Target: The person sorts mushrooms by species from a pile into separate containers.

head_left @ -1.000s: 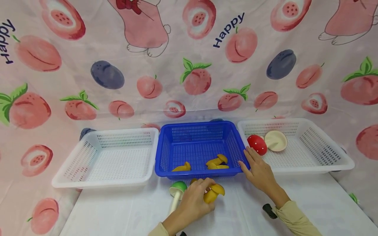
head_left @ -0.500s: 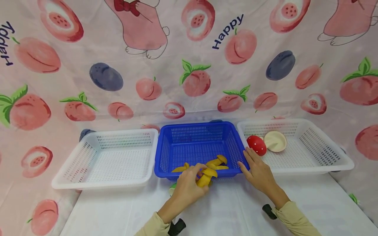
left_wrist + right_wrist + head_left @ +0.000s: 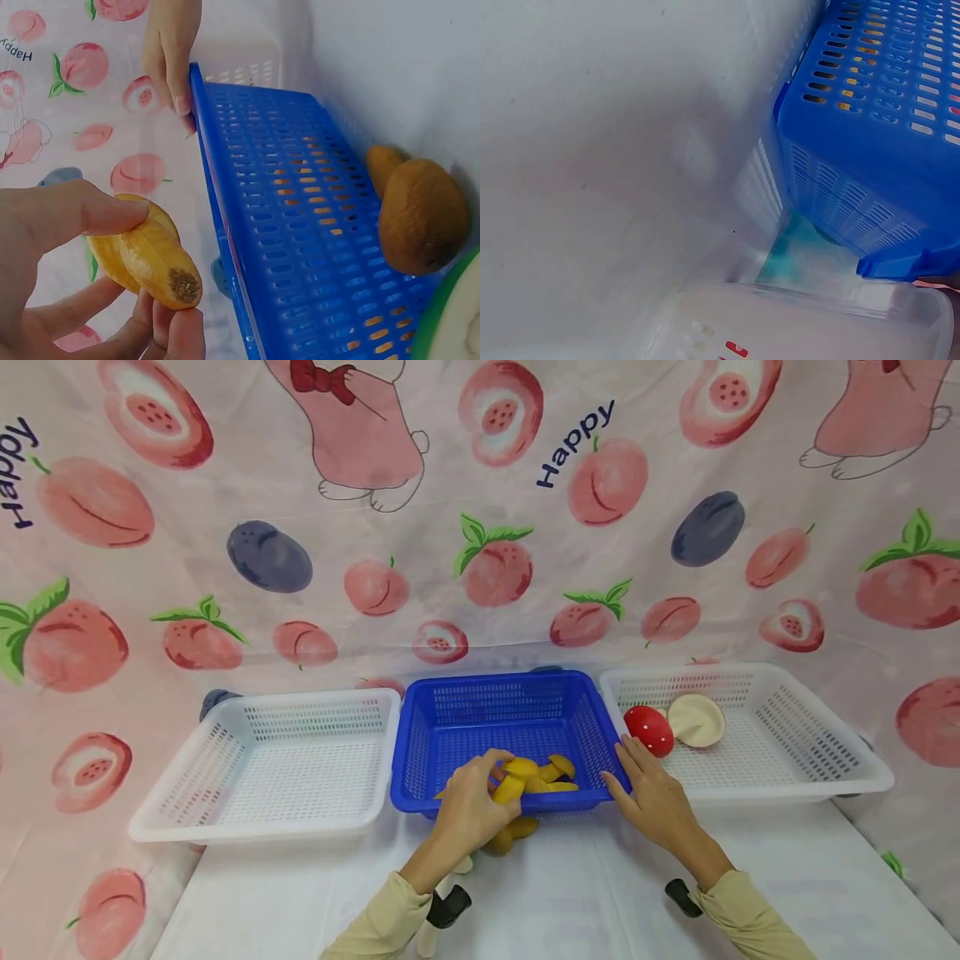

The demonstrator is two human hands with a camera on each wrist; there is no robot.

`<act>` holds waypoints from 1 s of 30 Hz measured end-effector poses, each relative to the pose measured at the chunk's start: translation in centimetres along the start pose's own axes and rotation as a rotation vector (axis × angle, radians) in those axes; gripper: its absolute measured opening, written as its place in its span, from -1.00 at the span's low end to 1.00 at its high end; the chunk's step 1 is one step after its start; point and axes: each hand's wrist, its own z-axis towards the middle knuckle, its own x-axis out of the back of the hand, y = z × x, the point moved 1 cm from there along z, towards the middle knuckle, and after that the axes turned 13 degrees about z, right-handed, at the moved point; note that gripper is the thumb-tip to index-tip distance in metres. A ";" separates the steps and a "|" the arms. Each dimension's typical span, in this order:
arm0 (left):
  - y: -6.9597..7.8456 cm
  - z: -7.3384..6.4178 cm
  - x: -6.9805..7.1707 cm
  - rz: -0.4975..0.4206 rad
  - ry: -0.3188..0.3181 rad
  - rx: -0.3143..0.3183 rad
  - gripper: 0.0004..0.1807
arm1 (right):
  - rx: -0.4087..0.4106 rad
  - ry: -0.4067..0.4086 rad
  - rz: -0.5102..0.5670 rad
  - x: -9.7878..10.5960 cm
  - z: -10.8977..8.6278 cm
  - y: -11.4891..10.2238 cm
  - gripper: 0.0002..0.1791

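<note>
A pink fabric backdrop (image 3: 420, 543) with fruit print hangs upright. The counter (image 3: 592, 902) is covered in white cloth. Two rectangular white perforated plastic baskets (image 3: 802, 752) sit just left and right of the rectangular blue perforated plastic basket (image 3: 480, 702).

Left hand (image 3: 472, 802): above the front rim of the blue basket; thumb and fingers pinch a curved yellow mushroom (image 3: 154, 259). Right hand (image 3: 652, 793): on the right rim of the blue basket; fingers extended, thumb spread apart.

Green-and-white mushroom (image 3: 459, 326): in front of the blue basket, partly hidden in the head view. Red white-dotted domed mushroom (image 3: 648, 731) and cream round mushroom (image 3: 697, 722): in the white basket right of the blue basket. Brown mushroom (image 3: 424, 217): on the counter, just in front of the blue basket. Other yellow mushrooms (image 3: 560, 766): inside the blue basket.
</note>
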 end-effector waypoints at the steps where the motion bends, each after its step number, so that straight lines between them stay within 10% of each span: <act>1: 0.0 0.2 0.0 0.000 0.002 0.001 -0.48 | -0.002 -0.001 0.000 0.0 0.0 0.0 -0.31; 30: -2.1 5.2 -3.1 -0.020 -0.109 0.161 -0.44 | 0.009 0.009 -0.003 0.0 0.0 0.0 -0.32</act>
